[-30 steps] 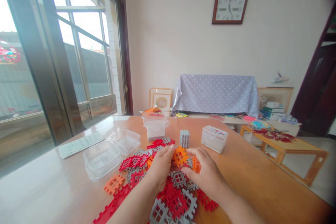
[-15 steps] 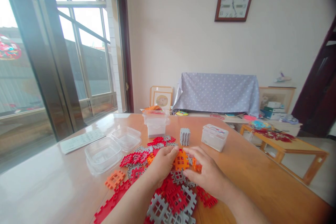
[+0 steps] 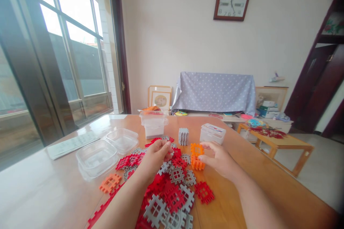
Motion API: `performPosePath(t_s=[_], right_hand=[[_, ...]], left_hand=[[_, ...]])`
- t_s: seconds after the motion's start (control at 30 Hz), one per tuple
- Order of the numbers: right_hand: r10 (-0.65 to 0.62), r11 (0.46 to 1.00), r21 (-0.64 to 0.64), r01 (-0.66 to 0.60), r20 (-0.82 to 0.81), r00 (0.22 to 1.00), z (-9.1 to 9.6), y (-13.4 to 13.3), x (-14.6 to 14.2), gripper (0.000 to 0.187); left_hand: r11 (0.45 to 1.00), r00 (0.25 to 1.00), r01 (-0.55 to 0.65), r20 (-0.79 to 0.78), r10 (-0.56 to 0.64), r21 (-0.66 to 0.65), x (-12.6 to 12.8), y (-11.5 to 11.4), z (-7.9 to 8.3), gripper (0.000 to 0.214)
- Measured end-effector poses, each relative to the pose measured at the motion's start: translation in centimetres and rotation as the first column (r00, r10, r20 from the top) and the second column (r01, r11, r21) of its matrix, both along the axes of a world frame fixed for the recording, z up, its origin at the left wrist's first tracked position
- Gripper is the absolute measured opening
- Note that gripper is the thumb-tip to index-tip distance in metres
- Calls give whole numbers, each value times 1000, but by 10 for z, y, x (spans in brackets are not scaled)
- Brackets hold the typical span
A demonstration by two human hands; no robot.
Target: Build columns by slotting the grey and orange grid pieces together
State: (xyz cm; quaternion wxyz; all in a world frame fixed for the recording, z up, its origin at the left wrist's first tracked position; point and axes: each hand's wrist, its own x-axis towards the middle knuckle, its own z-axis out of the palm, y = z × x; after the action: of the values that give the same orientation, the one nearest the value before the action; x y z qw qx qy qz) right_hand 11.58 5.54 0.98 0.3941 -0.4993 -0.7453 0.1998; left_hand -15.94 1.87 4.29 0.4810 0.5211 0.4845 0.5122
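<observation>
My right hand (image 3: 219, 157) pinches an orange notched window-shaped building piece (image 3: 197, 149) at its right edge. That piece stands tilted on top of a small stack of orange pieces (image 3: 197, 163). My left hand (image 3: 159, 151) is over the far part of the pile, its fingers curled together. Whatever it may hold is hidden. Beneath and around my left arm lie loose red pieces (image 3: 174, 198) and grey pieces (image 3: 155, 210), many overlapping. One orange piece (image 3: 110, 183) lies apart at the pile's left side. Beyond the hands stands a neat grey stack (image 3: 184, 136).
Two clear open tubs (image 3: 96, 158) sit on the left of the wooden table (image 3: 242, 207), beside a printed sheet (image 3: 72, 145). Stacked clear containers (image 3: 153, 123) stand at the back, and a lidded clear box (image 3: 213, 134) stands at the back right.
The orange piece has gone from the middle of the pile to the orange stack on the right, at my right hand. My left hand has come away from it. The view has turned slightly right.
</observation>
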Motion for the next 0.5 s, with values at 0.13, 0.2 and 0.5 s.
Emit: performPosePath(t_s=[0.13, 0.2, 0.5], right_hand=[[25, 999, -32, -25, 20, 999, -8, 8, 10, 47], [40, 998, -58, -38, 32, 999, -11, 9, 11, 46], [48, 992, -116, -40, 66, 997, -19, 13, 13, 47]], left_hand=[[1000, 1000, 1, -2, -2, -9, -6, 1, 2, 46], [1000, 1000, 0, -2, 0, -18, -8, 3, 2, 46], [1000, 1000, -19, -11, 19, 10, -17, 9, -5, 46]])
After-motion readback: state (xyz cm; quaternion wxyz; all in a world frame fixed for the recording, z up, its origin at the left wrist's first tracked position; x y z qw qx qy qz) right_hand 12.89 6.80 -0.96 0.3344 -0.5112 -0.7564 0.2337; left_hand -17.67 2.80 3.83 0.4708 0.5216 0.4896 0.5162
